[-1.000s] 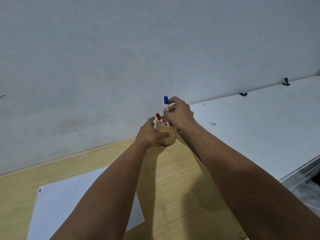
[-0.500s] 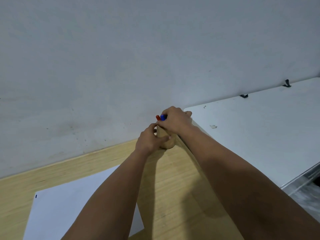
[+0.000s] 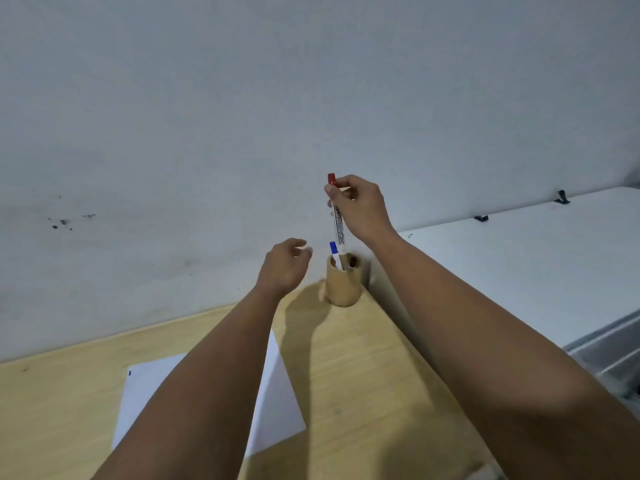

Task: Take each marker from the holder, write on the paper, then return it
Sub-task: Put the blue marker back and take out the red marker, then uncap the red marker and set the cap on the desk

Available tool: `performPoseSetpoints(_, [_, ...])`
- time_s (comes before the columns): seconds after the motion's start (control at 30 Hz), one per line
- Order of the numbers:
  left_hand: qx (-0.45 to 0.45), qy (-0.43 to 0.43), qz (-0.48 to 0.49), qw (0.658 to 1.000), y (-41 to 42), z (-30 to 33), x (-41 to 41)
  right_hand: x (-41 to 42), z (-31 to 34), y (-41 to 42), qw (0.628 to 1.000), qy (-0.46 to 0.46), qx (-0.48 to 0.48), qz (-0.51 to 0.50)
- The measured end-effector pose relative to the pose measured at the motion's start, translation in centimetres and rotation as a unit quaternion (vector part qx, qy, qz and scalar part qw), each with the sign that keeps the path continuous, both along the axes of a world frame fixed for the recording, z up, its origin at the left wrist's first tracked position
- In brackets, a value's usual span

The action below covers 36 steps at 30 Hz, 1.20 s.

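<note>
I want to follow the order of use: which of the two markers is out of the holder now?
The red-capped marker, held upright by the right hand above the holder. The blue-capped marker stands inside it.

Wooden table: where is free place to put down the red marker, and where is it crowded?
Bare wood lies between the paper and the table's right edge, below the holder, and left of the paper toward the wall. The far corner is crowded: holder, blue marker, both hands.
</note>
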<state>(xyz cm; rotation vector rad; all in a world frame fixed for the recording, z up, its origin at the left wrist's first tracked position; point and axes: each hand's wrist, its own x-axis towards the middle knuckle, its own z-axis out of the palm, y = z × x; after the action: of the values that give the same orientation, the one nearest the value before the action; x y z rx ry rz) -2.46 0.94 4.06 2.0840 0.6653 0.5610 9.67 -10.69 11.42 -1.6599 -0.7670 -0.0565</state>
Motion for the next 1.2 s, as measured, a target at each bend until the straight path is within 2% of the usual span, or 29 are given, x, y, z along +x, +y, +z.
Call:
performPoseSetpoints(0.1, [-0.033, -0.059, 0.045, 0.997, 1.4, 1.9, -3.6, -3.6, -0.7, 0.2, 0.992, 0.091, -0.030, 0.077])
performPoseSetpoints(0.2, [-0.045, -0.090, 0.087, 0.991, 2.6, 3.1, -8.2, -7.6, -2.4, 1.3, 0.965, 0.155, -0.129, 0.167])
performPoseSetpoints(0.27, [-0.022, -0.074, 0.101, 0.992, 3.7, 3.5, -11.7, -10.4, -3.4, 2.3, 0.939, 0.168, -0.175, 0.242])
performPoseSetpoints(0.33, [-0.001, -0.048, 0.099, 0.994, 4.8, 3.7, -15.2, -13.3, -4.0, 3.4, 0.924, 0.170, -0.172, 0.297])
performPoseSetpoints(0.5, [0.000, -0.023, 0.090, 0.996, 7.1, 3.1, -22.6, -19.9, -4.5, 7.2, 0.892, 0.184, -0.183, 0.371])
performPoseSetpoints(0.6, [0.011, 0.016, 0.119, 0.993, 9.1, 2.6, -26.5, -23.4, -5.3, 9.7, 0.886, 0.146, -0.203, 0.391])
performPoseSetpoints(0.73, [0.003, 0.050, 0.143, 0.989, 11.5, 1.4, -29.2, -26.3, -6.7, 12.4, 0.899, 0.054, -0.182, 0.394])
performPoseSetpoints(0.83, [-0.006, 0.041, 0.215, 0.976, 14.6, 0.7, -32.6, -25.3, -7.9, 12.9, 0.903, -0.076, -0.233, 0.353])
performPoseSetpoints(0.9, [0.047, 0.057, 0.266, 0.961, 17.1, 0.2, -35.2, -22.9, -9.4, 12.4, 0.912, -0.094, -0.250, 0.312])
performPoseSetpoints(0.97, [0.112, 0.106, 0.270, 0.950, 18.2, -0.9, -36.0, -20.9, -10.8, 12.0, 0.935, -0.033, -0.230, 0.267])
performPoseSetpoints(1.03, [0.156, 0.164, 0.232, 0.946, 18.0, -3.1, -34.5, -20.4, -11.9, 12.2, 0.948, 0.085, -0.186, 0.243])
performPoseSetpoints(1.1, [0.205, 0.233, 0.197, 0.930, 17.4, -5.6, -32.3, -20.6, -12.5, 12.7, 0.937, 0.214, -0.126, 0.247])
performPoseSetpoints(1.2, [0.273, 0.333, 0.171, 0.886, 16.7, -8.7, -30.3, -20.2, -12.9, 12.9, 0.896, 0.364, -0.021, 0.252])
